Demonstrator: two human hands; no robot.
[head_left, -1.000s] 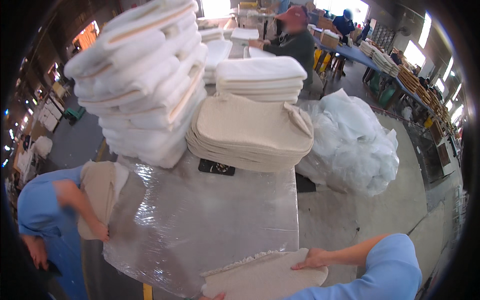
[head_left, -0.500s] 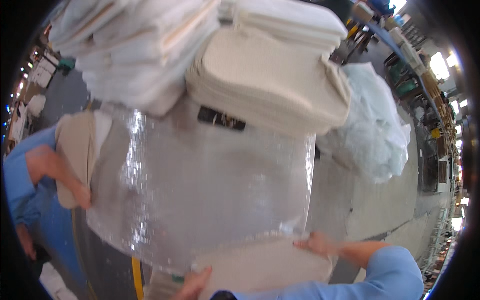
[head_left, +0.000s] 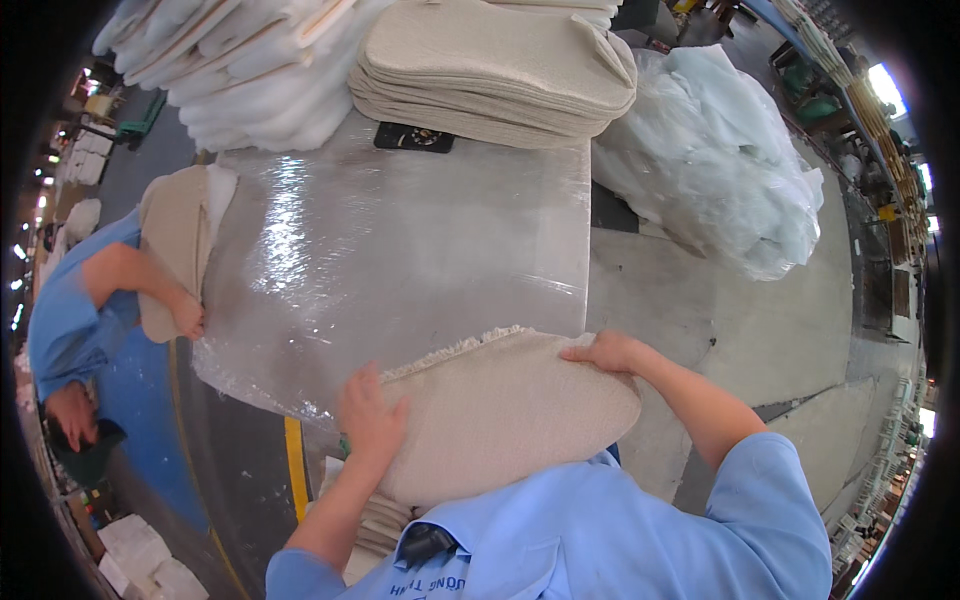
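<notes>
A beige cushion cover [head_left: 510, 410] with a rounded right end and a frayed far edge lies at the near side of the plastic-wrapped table, against my body. My right hand [head_left: 608, 353] grips its far right edge, thumb lying along the top. At its left end is my left hand [head_left: 372, 418], with thumb and fingers apart, touching the fabric near the corner. Under the cover's lower left, more folded beige fabric [head_left: 375, 525] shows in part. Across the table lies a neat stack of similar beige covers [head_left: 490, 70].
A shiny wrapped tabletop [head_left: 430, 240] spreads ahead, with a small black card [head_left: 413, 137] near the stack. White padding [head_left: 240, 70] is piled far left; a clear plastic bag [head_left: 720, 160] bulges at right. Another person's hand [head_left: 187, 315] holds a beige cover [head_left: 175, 230] at left.
The view has tilted down, so the table appears higher. The cover and both my hands now show more fully. My left hand's fingers have spread at the cover's left end; my right keeps its edge.
</notes>
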